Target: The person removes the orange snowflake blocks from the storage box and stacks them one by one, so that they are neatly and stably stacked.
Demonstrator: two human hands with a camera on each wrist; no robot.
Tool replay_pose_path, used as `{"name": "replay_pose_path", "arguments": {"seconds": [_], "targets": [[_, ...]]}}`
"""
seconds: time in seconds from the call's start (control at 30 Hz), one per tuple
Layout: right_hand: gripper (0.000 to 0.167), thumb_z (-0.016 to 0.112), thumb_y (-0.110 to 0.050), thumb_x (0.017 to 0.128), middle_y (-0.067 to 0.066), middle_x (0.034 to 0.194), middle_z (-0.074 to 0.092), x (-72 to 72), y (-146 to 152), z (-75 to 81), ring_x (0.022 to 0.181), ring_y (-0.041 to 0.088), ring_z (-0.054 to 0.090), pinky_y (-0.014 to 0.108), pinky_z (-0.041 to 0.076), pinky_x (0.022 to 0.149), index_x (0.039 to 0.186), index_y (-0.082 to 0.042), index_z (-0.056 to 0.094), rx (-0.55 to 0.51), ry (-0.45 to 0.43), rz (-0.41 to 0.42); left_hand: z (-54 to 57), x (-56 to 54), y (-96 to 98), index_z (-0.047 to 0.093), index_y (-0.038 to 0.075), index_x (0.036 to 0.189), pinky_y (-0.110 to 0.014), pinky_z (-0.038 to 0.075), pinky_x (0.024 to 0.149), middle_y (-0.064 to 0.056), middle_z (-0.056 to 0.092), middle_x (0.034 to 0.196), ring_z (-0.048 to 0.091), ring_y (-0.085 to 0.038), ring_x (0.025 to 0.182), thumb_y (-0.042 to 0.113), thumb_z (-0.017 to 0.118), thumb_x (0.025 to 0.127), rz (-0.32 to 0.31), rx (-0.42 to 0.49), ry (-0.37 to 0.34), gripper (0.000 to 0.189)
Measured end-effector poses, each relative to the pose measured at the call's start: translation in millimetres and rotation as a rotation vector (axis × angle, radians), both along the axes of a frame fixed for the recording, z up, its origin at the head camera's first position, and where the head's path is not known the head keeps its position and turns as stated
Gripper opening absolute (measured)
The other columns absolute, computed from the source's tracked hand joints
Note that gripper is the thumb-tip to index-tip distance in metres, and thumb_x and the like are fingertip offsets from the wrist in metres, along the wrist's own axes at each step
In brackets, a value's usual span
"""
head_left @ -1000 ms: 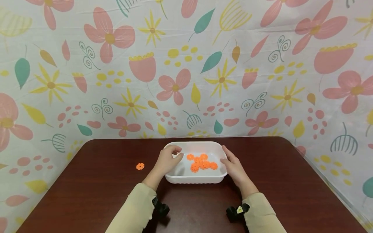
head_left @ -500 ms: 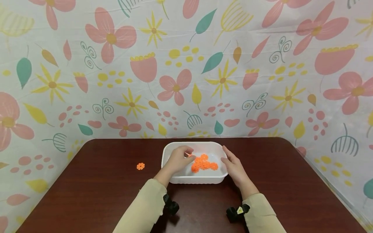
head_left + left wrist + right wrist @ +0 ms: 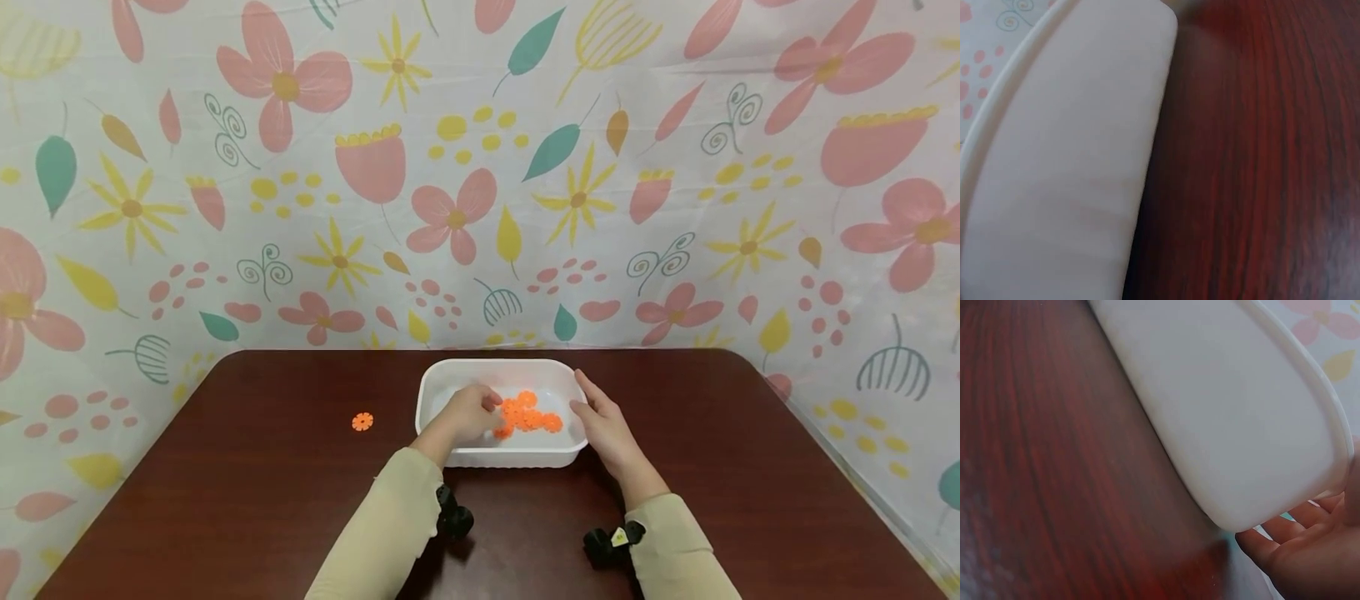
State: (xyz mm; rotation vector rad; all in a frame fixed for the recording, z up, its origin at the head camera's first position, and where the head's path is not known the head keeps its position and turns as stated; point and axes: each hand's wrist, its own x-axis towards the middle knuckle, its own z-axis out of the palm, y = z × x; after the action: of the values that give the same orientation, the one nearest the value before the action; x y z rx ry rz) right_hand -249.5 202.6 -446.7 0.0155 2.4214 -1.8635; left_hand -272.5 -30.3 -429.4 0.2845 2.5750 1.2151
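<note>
A white plastic bin (image 3: 525,458) holds a small pile of orange notched plastic discs (image 3: 525,415). My left hand (image 3: 471,414) reaches over the near rim into the bin, bent fingers right at the left edge of the pile; I cannot tell whether a disc is pinched between them. With my right hand (image 3: 606,423) I grip the bin's right end, thumb at the rim. In the right wrist view, fingers (image 3: 1291,534) curl along the outside of the bin's wall (image 3: 1222,412). The left wrist view shows only the bin's outer wall (image 3: 1072,137), not the hand.
One loose orange disc (image 3: 362,422) lies on the dark red-brown wooden table (image 3: 247,483), left of the bin. The bin stands near the table's far edge, before a flower-patterned cloth (image 3: 465,167). Black wrist cameras (image 3: 454,512) are strapped at both sleeves.
My left hand has moved right and down from the bin's left end to the orange discs. My right hand keeps its grip on the bin. The head view has tilted down slightly.
</note>
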Motion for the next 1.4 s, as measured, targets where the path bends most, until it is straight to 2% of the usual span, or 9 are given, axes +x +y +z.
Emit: {"name": "replay_pose_path", "arguments": {"seconds": [0.17, 0.37, 0.67, 0.97, 1.17, 1.4], "targets": [[0.056, 0.039, -0.014, 0.101, 0.008, 0.159, 0.013, -0.2, 2.0, 1.3, 0.146, 0.027, 0.01, 0.048, 0.016, 0.117, 0.152, -0.016, 0.017, -0.006, 0.004, 0.001, 0.5, -0.8, 0.9, 0.063, 0.006, 0.111, -0.035, 0.048, 0.076, -0.008, 0.061, 0.103, 0.055, -0.02, 0.086, 0.018, 0.075, 0.079, -0.028, -0.069, 0.033, 0.036], [0.056, 0.039, -0.014, 0.101, 0.007, 0.159, 0.012, -0.4, 3.2, 2.9, 0.147, 0.027, 0.01, 0.047, 0.016, 0.117, 0.152, -0.016, 0.017, -0.012, 0.003, 0.001, -1.7, -2.4, 4.3, 0.065, 0.005, 0.106, -0.03, 0.045, 0.069, -0.004, 0.057, 0.09, 0.051, -0.017, 0.077, 0.014, 0.076, 0.076, -0.068, -0.104, 0.055, 0.033], [0.055, 0.039, -0.014, 0.101, 0.007, 0.159, 0.011, 0.3, 1.3, 2.9, 0.147, 0.027, 0.01, 0.047, 0.016, 0.117, 0.152, -0.018, 0.017, -0.037, -0.014, -0.006, -3.2, -3.8, 5.5, 0.066, 0.008, 0.1, -0.026, 0.041, 0.065, -0.001, 0.053, 0.079, 0.048, -0.014, 0.07, 0.016, 0.078, 0.076, -0.076, -0.162, 0.08, 0.028], [0.055, 0.039, -0.014, 0.101, 0.008, 0.159, 0.012, 0.9, -1.5, 1.1, 0.146, 0.026, 0.01, 0.046, 0.015, 0.117, 0.152, -0.016, 0.018, -0.053, -0.015, -0.008, -6.0, -2.6, 1.6, 0.059, 0.008, 0.095, -0.027, 0.042, 0.066, -0.001, 0.053, 0.081, 0.049, -0.015, 0.072, 0.014, 0.077, 0.077, -0.083, -0.159, 0.101, 0.026], [0.055, 0.039, -0.014, 0.101, 0.008, 0.159, 0.013, 0.7, -2.6, -2.0, 0.146, 0.026, 0.012, 0.045, 0.019, 0.116, 0.152, -0.016, 0.019, -0.058, -0.021, -0.01, -7.6, -1.3, 0.6, 0.054, 0.007, 0.088, -0.025, 0.04, 0.066, 0.0, 0.051, 0.08, 0.047, -0.015, 0.073, 0.01, 0.072, 0.081, -0.069, -0.121, 0.131, 0.02], [0.055, 0.039, -0.015, 0.101, 0.008, 0.159, 0.015, 0.6, -1.2, -2.0, 0.145, 0.026, 0.014, 0.046, 0.02, 0.116, 0.152, -0.018, 0.02, -0.061, -0.026, -0.017, -4.5, -0.4, 1.6, 0.053, 0.007, 0.085, -0.025, 0.039, 0.062, -0.001, 0.051, 0.08, 0.046, -0.016, 0.071, 0.006, 0.066, 0.085, -0.039, -0.055, 0.129, 0.013]]}}
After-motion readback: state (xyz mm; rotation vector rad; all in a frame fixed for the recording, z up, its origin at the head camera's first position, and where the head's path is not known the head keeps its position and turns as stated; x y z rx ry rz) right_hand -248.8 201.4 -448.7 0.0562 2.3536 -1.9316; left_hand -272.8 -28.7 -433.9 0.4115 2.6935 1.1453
